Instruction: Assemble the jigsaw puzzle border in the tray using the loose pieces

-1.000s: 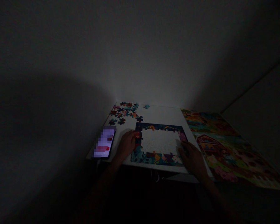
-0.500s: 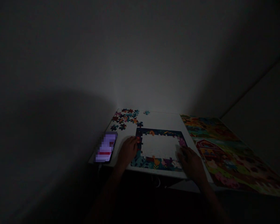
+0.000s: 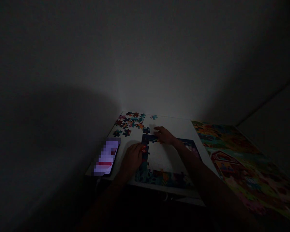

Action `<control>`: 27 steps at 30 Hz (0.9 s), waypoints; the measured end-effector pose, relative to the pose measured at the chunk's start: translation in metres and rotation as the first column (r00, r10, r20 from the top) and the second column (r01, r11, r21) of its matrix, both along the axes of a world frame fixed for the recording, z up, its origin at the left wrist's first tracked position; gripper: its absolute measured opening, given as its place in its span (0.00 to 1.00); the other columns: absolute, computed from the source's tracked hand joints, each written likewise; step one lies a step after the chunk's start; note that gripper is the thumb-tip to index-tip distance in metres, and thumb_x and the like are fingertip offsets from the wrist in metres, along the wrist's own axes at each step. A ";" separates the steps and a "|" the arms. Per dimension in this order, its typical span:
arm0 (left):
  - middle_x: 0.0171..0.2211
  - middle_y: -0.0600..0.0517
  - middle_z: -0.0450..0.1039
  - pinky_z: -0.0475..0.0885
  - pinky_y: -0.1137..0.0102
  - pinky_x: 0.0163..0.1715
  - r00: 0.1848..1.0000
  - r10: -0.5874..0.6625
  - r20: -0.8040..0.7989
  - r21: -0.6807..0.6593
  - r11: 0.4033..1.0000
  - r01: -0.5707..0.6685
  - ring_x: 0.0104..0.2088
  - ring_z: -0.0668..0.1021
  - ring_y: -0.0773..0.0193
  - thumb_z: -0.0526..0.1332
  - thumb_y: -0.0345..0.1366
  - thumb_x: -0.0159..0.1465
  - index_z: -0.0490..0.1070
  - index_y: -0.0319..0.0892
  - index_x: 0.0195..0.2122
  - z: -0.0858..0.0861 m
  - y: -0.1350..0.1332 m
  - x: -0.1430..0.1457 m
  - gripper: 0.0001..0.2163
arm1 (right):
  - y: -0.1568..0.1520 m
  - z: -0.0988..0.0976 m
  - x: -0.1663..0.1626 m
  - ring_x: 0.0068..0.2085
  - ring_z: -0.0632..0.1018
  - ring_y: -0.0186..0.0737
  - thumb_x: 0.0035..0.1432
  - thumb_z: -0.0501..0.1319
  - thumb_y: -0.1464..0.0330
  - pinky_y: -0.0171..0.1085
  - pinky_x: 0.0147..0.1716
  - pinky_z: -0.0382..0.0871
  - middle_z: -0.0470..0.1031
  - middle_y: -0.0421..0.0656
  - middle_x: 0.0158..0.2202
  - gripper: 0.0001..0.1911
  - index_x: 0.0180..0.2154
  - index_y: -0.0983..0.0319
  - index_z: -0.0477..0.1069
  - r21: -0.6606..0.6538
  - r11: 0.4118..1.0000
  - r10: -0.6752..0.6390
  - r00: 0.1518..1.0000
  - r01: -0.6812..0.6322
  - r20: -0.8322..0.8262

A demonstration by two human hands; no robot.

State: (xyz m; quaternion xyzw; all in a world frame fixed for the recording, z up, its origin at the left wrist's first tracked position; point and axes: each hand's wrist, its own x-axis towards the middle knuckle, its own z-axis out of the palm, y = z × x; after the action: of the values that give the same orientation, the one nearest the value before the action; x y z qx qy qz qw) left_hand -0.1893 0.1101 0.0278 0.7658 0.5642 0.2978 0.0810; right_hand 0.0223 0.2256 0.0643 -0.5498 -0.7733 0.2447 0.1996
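A jigsaw puzzle frame (image 3: 145, 164) lies on the white table (image 3: 178, 122), its dark patterned border joined around a bare white middle. My left hand (image 3: 132, 157) rests flat at the frame's left edge, fingers stretched out and touching it. Over the frame's top edge reaches my right hand (image 3: 163, 134), fingers extended to the left with nothing visible in them. Just left of those fingertips sits a loose dark puzzle piece (image 3: 146, 130). A teal puzzle piece (image 3: 154, 117) lies alone farther back. My right forearm hides part of the frame's right side.
A heap of loose puzzle pieces (image 3: 132, 120) covers the back left of the table. A lit phone (image 3: 108, 157) lies at the left edge, its screen blurred. On the right is a colourful farm picture (image 3: 232, 161). Walls rise behind and to the left; the room is dim.
My right hand has left the frame's right side and moved up and left across it, toward the loose pieces. My left hand stays at the left edge. The view has shifted slightly.
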 end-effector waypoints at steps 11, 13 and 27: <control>0.48 0.45 0.75 0.69 0.58 0.52 1.000 0.000 -0.008 -0.045 0.999 0.000 0.49 0.75 0.57 0.49 0.25 0.66 0.71 0.40 0.47 0.009 -0.001 0.002 0.15 | 0.062 -0.014 -0.030 0.53 0.72 0.51 0.52 0.70 0.60 0.43 0.52 0.66 0.70 0.55 0.52 0.26 0.52 0.63 0.73 0.004 0.990 0.139 0.976 -0.142 0.168; 0.48 0.45 0.75 0.69 0.59 0.52 1.000 -0.003 -0.011 -0.052 0.999 0.002 0.48 0.75 0.57 0.48 0.25 0.66 0.71 0.41 0.47 0.009 -0.001 0.002 0.15 | 0.064 -0.014 -0.031 0.52 0.72 0.52 0.49 0.71 0.61 0.43 0.50 0.67 0.71 0.55 0.49 0.25 0.48 0.64 0.74 -0.019 0.994 0.110 0.986 -0.108 0.122; 0.47 0.46 0.74 0.68 0.58 0.54 1.000 0.000 -0.024 -0.046 0.999 -0.001 0.50 0.73 0.55 0.51 0.26 0.66 0.72 0.40 0.47 0.008 0.000 0.003 0.13 | -0.009 0.021 0.017 0.31 0.76 0.36 0.49 0.66 0.67 0.36 0.32 0.69 0.77 0.41 0.34 0.27 0.53 0.58 0.65 -0.261 0.940 0.032 0.821 -0.218 -0.570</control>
State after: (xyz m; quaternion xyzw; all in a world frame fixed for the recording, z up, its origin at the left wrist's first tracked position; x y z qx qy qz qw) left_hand -0.1862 0.1100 0.0359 0.7670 0.5722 0.2754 0.0917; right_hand 0.0398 0.2170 0.0853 -0.4265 -0.6669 0.5269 0.3093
